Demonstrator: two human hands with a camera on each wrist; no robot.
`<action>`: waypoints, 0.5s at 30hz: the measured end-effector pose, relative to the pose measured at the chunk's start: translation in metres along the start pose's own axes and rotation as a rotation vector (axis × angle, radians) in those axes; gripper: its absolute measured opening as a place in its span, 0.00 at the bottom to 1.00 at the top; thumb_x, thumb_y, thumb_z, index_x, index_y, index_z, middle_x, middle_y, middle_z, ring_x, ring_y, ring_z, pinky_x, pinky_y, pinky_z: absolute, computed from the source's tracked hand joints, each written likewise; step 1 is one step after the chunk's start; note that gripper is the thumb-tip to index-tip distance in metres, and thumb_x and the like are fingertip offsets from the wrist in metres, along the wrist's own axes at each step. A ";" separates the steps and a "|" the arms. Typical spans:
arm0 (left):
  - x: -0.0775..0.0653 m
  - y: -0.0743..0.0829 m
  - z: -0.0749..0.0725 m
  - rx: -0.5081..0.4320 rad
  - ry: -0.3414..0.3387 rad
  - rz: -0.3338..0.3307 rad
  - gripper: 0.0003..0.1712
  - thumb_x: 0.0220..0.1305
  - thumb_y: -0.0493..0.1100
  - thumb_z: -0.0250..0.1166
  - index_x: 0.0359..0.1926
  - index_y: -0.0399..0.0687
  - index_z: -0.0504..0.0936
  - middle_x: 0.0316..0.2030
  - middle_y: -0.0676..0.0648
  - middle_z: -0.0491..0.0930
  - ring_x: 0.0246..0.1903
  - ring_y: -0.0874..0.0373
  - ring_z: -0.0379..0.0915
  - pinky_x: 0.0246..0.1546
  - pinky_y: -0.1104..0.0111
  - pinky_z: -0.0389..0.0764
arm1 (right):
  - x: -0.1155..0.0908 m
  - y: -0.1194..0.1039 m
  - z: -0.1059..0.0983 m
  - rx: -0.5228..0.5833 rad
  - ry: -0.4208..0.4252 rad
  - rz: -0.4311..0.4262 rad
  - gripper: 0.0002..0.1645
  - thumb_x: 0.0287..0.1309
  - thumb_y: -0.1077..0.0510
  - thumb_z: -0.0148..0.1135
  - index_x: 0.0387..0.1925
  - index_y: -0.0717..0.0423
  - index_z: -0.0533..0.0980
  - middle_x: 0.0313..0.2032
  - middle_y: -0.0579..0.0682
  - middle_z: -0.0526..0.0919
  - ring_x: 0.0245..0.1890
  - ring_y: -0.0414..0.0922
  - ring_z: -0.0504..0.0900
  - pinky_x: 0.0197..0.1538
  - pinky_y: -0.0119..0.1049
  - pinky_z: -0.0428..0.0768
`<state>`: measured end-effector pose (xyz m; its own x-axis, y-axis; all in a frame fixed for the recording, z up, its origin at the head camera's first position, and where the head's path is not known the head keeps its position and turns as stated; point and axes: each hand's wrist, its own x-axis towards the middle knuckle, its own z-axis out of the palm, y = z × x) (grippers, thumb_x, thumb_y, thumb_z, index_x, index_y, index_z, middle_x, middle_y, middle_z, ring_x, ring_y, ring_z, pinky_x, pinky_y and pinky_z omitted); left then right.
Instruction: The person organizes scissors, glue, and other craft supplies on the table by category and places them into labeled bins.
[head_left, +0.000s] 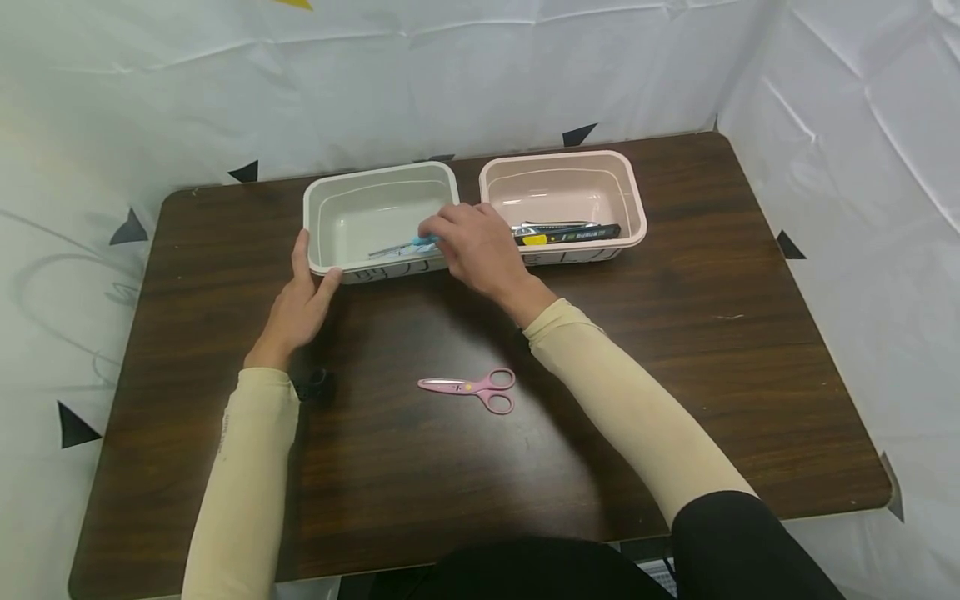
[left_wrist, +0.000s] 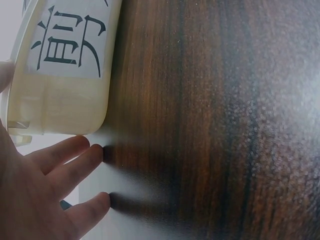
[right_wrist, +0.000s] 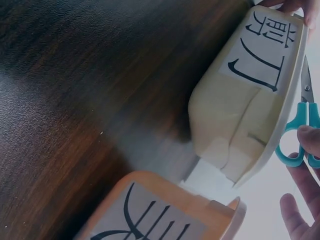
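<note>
Teal-handled scissors (right_wrist: 300,120) are pinched by the handles in my right hand (head_left: 480,250), at the right end of the off-white bin (head_left: 378,171); their blades point left over its inside. My left hand (head_left: 292,308) holds that bin's front left corner, thumb at the front rim and a finger along the left side. In the left wrist view, its other fingers (left_wrist: 75,170) spread below the bin's end. Pink scissors (head_left: 468,387) lie on the table in front of the bins, handles to the right.
To the right, a pink bin (head_left: 562,162) holds a black utility knife (head_left: 577,236) with a yellow slider and another knife behind it. Both bins carry labels with dark characters on the front. White sheeting (head_left: 480,92) surrounds the brown table (head_left: 750,375) at the back and sides.
</note>
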<state>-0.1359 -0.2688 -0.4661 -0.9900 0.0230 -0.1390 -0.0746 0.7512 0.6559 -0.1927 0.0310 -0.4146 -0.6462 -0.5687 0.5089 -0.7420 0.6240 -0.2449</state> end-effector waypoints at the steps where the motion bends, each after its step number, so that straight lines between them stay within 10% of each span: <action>1: 0.000 0.000 0.000 0.002 -0.001 -0.001 0.45 0.66 0.71 0.41 0.70 0.79 0.20 0.68 0.28 0.55 0.60 0.28 0.61 0.55 0.35 0.59 | 0.001 0.001 0.001 -0.005 0.000 -0.002 0.13 0.60 0.63 0.58 0.43 0.45 0.81 0.40 0.43 0.82 0.43 0.42 0.79 0.49 0.41 0.71; 15: 0.000 0.000 0.001 -0.002 0.007 -0.002 0.44 0.67 0.71 0.41 0.70 0.79 0.21 0.68 0.28 0.56 0.59 0.29 0.62 0.55 0.35 0.59 | 0.009 0.001 0.010 -0.015 -0.062 0.010 0.11 0.61 0.60 0.61 0.44 0.43 0.80 0.39 0.43 0.82 0.42 0.40 0.79 0.49 0.40 0.70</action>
<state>-0.1361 -0.2680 -0.4667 -0.9907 0.0169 -0.1353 -0.0770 0.7496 0.6573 -0.2015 0.0213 -0.4185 -0.6637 -0.5940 0.4546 -0.7331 0.6374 -0.2374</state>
